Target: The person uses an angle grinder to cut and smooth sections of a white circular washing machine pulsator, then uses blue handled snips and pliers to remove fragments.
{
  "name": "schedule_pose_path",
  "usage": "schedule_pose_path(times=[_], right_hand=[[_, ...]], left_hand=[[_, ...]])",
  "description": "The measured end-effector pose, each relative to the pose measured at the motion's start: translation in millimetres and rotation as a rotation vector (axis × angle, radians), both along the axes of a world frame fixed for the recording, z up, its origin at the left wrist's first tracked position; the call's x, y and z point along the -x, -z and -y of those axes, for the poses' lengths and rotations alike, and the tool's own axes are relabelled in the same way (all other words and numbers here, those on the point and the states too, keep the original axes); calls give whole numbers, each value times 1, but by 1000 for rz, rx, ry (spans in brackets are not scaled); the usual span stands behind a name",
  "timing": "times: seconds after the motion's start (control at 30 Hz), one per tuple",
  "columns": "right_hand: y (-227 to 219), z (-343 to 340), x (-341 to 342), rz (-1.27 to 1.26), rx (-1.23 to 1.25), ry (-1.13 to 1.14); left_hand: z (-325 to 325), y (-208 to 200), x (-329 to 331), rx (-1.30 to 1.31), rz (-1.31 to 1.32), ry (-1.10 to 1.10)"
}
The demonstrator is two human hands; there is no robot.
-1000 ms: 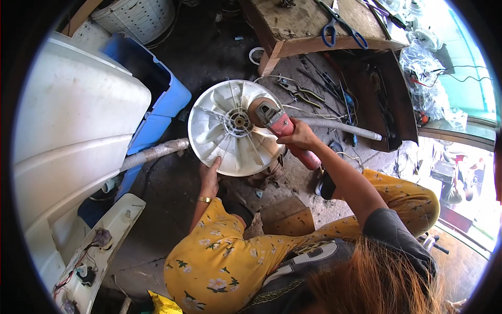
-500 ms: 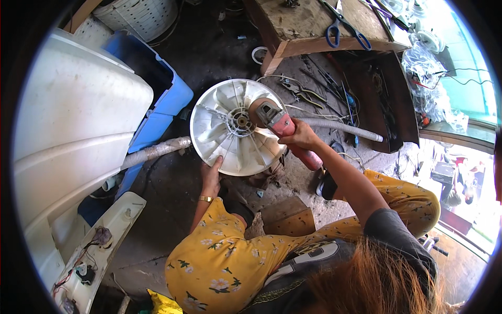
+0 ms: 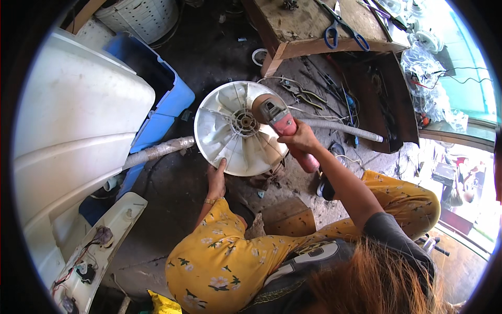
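A round white plastic washing-machine pulsator (image 3: 217,146), with raised vanes and a ringed hub at its middle, is tilted up in front of me. My left hand (image 3: 217,177) grips its lower rim, thumb over the vaned face and the other fingers hidden behind. My right hand (image 3: 301,137) is wrapped round the body of a red angle grinder (image 3: 285,124). The grinder's brown disc (image 3: 261,106) lies over the pulsator just right of the hub; whether it touches the plastic I cannot tell.
Left stand a large white plastic housing (image 3: 83,99), a blue bin (image 3: 167,104) and a wired panel (image 3: 99,246). Blue-handled scissors (image 3: 340,29) lie on a wooden bench (image 3: 298,26). Pliers (image 3: 303,94) and a grey hose (image 3: 340,128) lie on the floor beside a dark tray (image 3: 392,99).
The pulsator and my left hand have shifted slightly right. The grinder has tilted a little, its rear end moving left and down, with its disc still over the pulsator.
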State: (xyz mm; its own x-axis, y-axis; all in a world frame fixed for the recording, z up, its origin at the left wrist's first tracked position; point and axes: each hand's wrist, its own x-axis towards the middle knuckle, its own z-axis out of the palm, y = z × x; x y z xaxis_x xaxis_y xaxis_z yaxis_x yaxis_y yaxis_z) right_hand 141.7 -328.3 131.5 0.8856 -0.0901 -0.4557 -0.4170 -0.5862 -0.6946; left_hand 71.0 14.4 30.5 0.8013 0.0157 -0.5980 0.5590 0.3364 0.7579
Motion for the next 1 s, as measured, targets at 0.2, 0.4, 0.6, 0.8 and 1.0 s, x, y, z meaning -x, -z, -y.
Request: schedule_pose_path(times=[0.2,0.4,0.6,0.8,1.0], right_hand=[[2,17,-7,-9,-62,-5],[0,8,4,-41,13,-27],[2,14,5,-30,-45,-52],[0,12,6,-36,-57,-73],[-1,13,7,-46,-64,-72]], left_hand=[[5,1,-1,39,11,-16],[6,-4,-3,41,-24,-9],[7,-4,-3,42,-3,-31],[4,1,-3,0,5,-20],[2,4,-3,43,-14,15]])
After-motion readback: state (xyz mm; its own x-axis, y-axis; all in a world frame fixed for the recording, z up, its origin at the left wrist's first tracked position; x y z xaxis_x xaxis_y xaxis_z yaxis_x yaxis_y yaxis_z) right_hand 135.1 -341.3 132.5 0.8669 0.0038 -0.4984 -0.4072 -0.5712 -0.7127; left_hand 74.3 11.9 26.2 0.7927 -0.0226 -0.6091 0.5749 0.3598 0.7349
